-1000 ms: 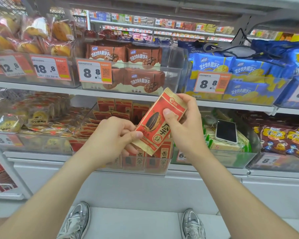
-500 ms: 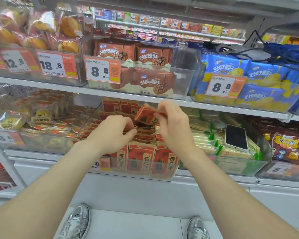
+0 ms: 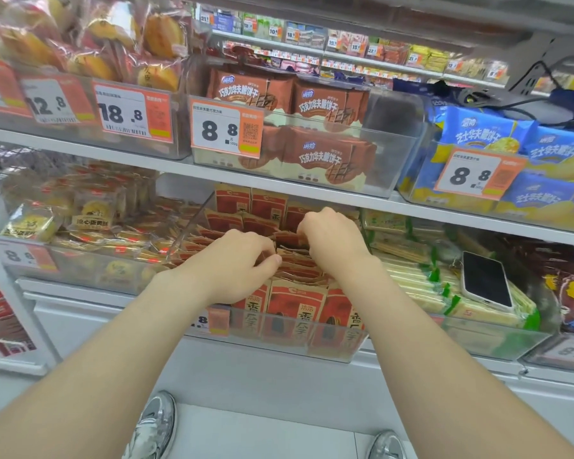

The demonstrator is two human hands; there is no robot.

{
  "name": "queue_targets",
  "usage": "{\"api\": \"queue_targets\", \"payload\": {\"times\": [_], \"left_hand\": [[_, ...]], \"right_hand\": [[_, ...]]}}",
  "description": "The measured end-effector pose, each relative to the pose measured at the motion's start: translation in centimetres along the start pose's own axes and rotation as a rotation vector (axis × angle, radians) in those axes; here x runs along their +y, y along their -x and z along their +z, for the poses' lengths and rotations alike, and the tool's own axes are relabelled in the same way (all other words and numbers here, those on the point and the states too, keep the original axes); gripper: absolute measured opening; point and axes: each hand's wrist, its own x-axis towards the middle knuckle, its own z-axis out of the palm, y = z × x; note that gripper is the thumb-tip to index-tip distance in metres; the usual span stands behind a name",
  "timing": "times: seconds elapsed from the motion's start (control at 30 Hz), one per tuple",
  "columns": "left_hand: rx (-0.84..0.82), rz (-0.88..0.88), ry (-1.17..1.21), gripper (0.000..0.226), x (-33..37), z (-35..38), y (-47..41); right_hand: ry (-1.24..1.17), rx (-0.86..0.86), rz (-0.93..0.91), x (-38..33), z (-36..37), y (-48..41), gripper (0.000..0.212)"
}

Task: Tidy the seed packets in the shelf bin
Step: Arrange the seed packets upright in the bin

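Note:
Red-and-tan seed packets stand in rows in a clear shelf bin at the middle of the lower shelf. Both hands reach into the bin from above. My left hand has its fingers curled, and its thumb and fingertips pinch the tops of packets in the middle rows. My right hand is a little farther back, with its fingers curled round one red packet that it holds down among the others. The fingertips of both hands are hidden among the packets.
A phone lies on green-and-white packs in the bin to the right. A bin of wrapped pastries sits to the left. The upper shelf edge hangs just above the hands and carries brown wafer bags.
My right hand has carried the red packet from in front of the shelf down into the bin. My left hand has let go of it and moved onto the packed rows.

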Motion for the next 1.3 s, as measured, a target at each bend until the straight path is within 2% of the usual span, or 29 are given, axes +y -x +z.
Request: {"api": "queue_targets", "payload": {"times": [0.13,0.33,0.4,0.47,0.53,0.63,0.7,0.83,0.97,1.1,1.3], "left_hand": [[0.001,0.012,-0.008,0.043,-0.4,-0.1,0.1],[-0.009,0.011,0.012,0.046,-0.3,-0.1,0.2],[-0.009,0.01,0.022,0.046,-0.3,-0.2,0.3],[-0.013,0.012,0.023,0.047,-0.2,-0.3,0.4],[-0.011,0.009,0.025,0.047,-0.2,-0.3,0.4],[-0.011,-0.002,0.049,0.043,-0.3,-0.2,0.4],[-0.02,-0.019,0.057,0.037,-0.4,-0.3,0.3],[-0.023,-0.034,0.066,0.037,-0.3,-0.3,0.3],[-0.016,-0.048,0.057,0.037,-0.3,0.1,0.1],[-0.016,-0.053,0.022,0.037,-0.2,0.3,-0.1],[-0.01,-0.048,-0.015,0.036,0.1,0.2,0.4]], "right_hand": [[-0.028,-0.101,0.087,-0.3,0.2,-0.5,0.031],[0.134,-0.264,0.064,-1.0,0.0,-2.2,0.023],[0.143,-0.237,0.049,-1.4,0.2,-2.5,0.02],[0.039,-0.146,0.071,-1.7,0.6,-2.9,0.022],[-0.05,-0.097,0.097,-1.9,1.4,-3.6,0.032],[-0.068,-0.171,0.159,-2.0,2.4,-4.7,0.071],[-0.05,-0.188,0.206,-2.0,2.5,-5.3,0.079],[0.071,-0.177,0.158,-2.2,1.7,-5.3,0.053],[0.134,-0.098,0.097,-2.3,1.1,-4.7,0.037],[0.182,-0.106,-0.009,-2.7,-0.1,-3.7,0.032],[0.344,-0.019,-0.149,-3.0,-2.4,-0.5,0.023]]}}
